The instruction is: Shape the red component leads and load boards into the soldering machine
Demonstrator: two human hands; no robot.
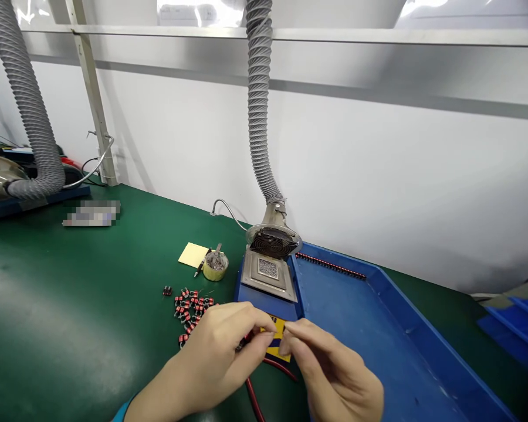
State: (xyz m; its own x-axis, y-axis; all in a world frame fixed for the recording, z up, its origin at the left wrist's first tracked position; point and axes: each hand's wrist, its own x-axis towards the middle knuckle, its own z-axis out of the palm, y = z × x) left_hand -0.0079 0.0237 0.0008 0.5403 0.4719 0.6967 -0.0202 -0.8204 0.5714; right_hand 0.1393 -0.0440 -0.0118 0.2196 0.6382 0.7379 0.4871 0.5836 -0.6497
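Observation:
My left hand and my right hand face each other close together, fingertips apart by a small gap. Thumb and forefinger are pinched on each; whatever lies between them is too small or hidden to make out. A dark red and black bit shows behind my left fingers, and I cannot tell if it is held. Left of that hand lies a loose pile of small red-and-black components with wire legs. Just beyond the hands stands a blue-bodied solder pot with a metal top and a yellow label.
A fume hose hangs down to a hood over the pot. On the right, a blue tray has a row of red-and-black components along its back edge. A tub, pen and yellow notes lie left. A red cable runs below.

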